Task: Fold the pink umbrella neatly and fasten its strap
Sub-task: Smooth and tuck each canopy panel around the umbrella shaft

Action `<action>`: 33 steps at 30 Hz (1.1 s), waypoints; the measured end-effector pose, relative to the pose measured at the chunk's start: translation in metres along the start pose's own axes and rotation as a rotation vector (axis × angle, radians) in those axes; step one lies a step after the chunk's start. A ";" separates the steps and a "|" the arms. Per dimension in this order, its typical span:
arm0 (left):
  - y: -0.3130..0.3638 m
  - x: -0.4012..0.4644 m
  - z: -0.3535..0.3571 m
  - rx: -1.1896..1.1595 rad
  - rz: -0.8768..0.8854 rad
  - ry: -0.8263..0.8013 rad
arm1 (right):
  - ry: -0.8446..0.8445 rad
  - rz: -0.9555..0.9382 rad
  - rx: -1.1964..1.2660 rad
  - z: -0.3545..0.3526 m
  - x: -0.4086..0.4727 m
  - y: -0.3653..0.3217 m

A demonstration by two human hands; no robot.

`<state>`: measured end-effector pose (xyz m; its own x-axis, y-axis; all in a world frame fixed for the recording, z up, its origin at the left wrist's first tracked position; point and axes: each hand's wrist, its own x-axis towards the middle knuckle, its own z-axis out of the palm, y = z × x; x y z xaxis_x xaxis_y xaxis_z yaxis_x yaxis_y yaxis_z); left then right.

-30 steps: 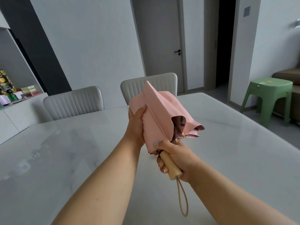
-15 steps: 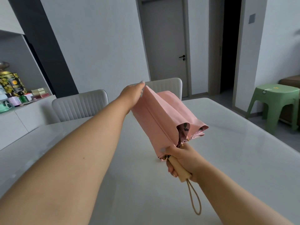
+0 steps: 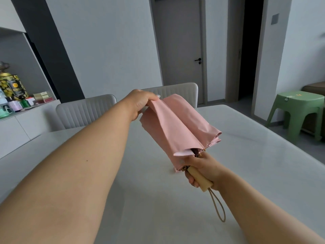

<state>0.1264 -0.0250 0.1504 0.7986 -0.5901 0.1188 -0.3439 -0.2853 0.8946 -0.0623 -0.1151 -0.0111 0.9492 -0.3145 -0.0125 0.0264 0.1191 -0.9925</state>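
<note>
While my right hand is wrapping around the pale wooden handle, fingers curled tight around it, I am holding the pink umbrella up above the white tabletop, not touching it. The umbrella is slanting away from me, with the handle end low and near me and the far end higher. My left hand is reaching out to that far end, with the thumb and fingers pinching a fold of the pink cloth and drawing it out into a flat pleat. The canopy is lying collapsed along the shaft in loose lengthwise folds, and its open hem is flaring out just above my right hand, showing a little of a darker, patterned lining. I am not seeing the fastening strap anywhere. A beige cord loop is hanging down from the butt of the handle.

Two pale grey chairs are standing on the far side of the tabletop. A green stool is sitting on the floor off to my right, and a shelf at my left is carrying tins and small boxes. A grey door is standing closed behind the chairs.
</note>
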 end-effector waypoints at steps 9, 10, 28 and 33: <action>0.023 0.002 -0.011 0.109 0.056 -0.070 | -0.009 0.023 -0.057 -0.008 -0.002 -0.003; 0.024 0.002 -0.016 0.043 0.059 -0.070 | -0.027 0.029 -0.055 -0.007 -0.002 -0.005; 0.016 0.000 -0.031 -0.306 -0.010 -0.191 | -0.168 -0.003 0.091 -0.009 0.005 -0.007; 0.008 0.007 -0.027 0.080 -0.002 -0.225 | -0.170 0.033 0.069 -0.011 0.008 0.000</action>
<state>0.1432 -0.0110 0.1698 0.6726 -0.7400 0.0101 -0.3876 -0.3406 0.8566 -0.0586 -0.1282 -0.0127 0.9891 -0.1458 -0.0184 0.0102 0.1934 -0.9811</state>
